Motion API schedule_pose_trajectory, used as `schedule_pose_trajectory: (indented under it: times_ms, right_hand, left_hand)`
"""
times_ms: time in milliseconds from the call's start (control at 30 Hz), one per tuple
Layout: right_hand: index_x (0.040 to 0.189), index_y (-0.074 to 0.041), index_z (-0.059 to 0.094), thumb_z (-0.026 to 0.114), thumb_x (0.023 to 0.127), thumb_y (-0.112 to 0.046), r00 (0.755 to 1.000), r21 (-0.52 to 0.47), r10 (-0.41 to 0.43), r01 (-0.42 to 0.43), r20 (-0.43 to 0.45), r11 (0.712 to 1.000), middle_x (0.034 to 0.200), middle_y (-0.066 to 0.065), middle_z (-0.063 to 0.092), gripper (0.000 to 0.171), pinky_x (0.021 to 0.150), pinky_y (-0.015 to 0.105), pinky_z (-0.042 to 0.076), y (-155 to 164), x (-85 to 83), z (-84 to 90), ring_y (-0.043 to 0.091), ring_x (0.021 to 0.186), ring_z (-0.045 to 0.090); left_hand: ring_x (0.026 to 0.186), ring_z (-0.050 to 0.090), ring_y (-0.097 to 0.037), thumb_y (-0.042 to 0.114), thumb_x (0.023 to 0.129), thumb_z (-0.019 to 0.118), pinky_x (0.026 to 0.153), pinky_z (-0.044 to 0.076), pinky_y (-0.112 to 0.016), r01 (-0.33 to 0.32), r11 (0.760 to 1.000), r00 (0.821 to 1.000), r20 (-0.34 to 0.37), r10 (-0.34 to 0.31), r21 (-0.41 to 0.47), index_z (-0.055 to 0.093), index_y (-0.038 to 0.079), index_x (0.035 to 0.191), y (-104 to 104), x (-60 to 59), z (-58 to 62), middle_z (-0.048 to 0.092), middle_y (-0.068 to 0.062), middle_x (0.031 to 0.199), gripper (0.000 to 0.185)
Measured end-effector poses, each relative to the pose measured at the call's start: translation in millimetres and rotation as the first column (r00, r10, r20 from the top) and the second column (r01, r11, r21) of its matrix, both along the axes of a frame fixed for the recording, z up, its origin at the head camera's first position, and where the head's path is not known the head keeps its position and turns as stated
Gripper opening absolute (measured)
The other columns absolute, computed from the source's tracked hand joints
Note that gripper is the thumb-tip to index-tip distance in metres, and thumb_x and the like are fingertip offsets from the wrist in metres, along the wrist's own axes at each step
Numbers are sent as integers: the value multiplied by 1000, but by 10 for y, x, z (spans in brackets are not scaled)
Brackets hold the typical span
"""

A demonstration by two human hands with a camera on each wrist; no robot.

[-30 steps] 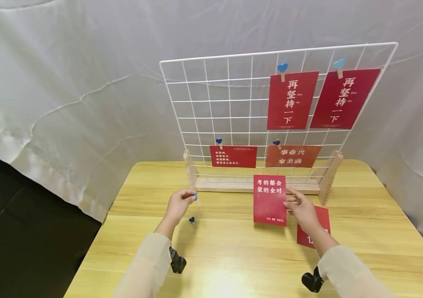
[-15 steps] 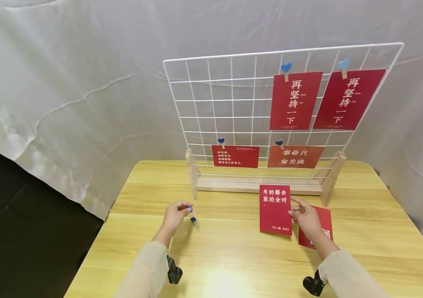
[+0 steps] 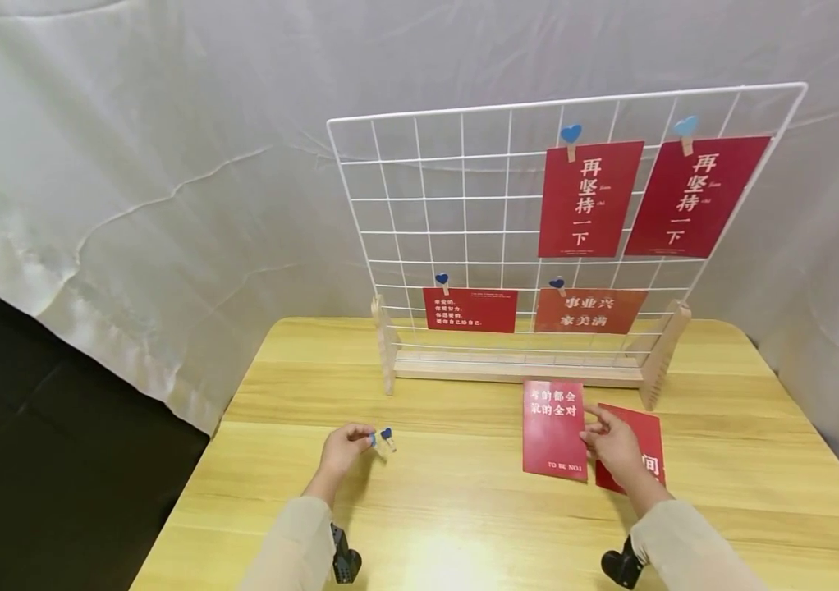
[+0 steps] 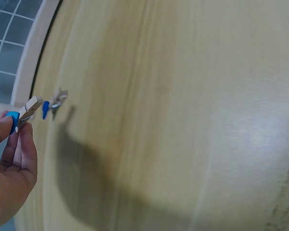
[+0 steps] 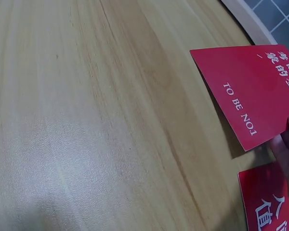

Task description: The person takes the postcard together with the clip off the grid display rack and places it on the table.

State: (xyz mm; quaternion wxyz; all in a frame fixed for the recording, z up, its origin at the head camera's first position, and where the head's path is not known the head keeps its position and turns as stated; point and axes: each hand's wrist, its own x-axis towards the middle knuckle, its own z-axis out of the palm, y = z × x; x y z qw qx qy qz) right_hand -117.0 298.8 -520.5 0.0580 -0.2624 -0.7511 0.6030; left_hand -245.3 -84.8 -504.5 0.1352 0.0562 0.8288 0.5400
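A blue-tipped clip point(image 4: 20, 114) is pinched in the left hand point(image 3: 346, 450), now lowered to the tabletop point(image 3: 464, 525) beside a second clip point(image 3: 387, 437). The red card point(image 3: 554, 428), lowered from the grid, is gripped by the right hand point(image 3: 615, 447), lower right; pinning appears deferred.

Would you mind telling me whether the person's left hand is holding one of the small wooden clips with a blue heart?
Yes, the left hand pinches a small wooden clip with a blue heart between thumb and fingertips, just above the wooden table.
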Motion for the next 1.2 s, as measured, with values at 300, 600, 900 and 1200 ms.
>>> schedule_pose_trajectory:
  times_ms: [300, 600, 900, 1200]
  right_hand:
    - [125, 7, 35, 46, 80, 12, 999, 25, 19, -20, 27, 999, 79, 12, 54, 46, 53, 29, 50, 5, 33, -68, 13, 64, 52]
    - [122, 10, 37, 43, 81, 10, 996, 145, 36, -48, 83, 988, 76, 11, 55, 41, 51, 28, 48, -38, 58, -96, 14, 63, 52]
    - [119, 9, 42, 43, 83, 5, 989, 269, -1, -38, 146, 962, 76, 11, 58, 36, 53, 26, 47, -87, 17, -68, 17, 68, 56]
    - [117, 11, 43, 43, 81, 6, 991, 267, -15, -22, 136, 963, 75, 12, 59, 36, 53, 25, 47, -80, 34, -54, 14, 65, 56]
  left_hand:
    - [82, 54, -22, -6, 79, 53, 73, 47, -30, -17, 1000, 998, 55, 16, 9, 57, -9, 96, 4, 56, -113, 56, -13, 90, 17]
    - [81, 54, -20, -6, 80, 53, 70, 47, -27, -39, 999, 997, 63, 41, -30, 58, -6, 93, 28, 59, -234, 57, -10, 88, 14]
    - [82, 51, -20, -2, 80, 54, 70, 45, -28, -55, 995, 998, 36, 58, -77, 60, -4, 92, 67, 77, -221, 57, -8, 86, 13]
    - [81, 51, -20, -2, 82, 53, 68, 45, -28, -45, 993, 998, 27, 48, -106, 59, -5, 93, 44, 88, -211, 56, -8, 85, 13]
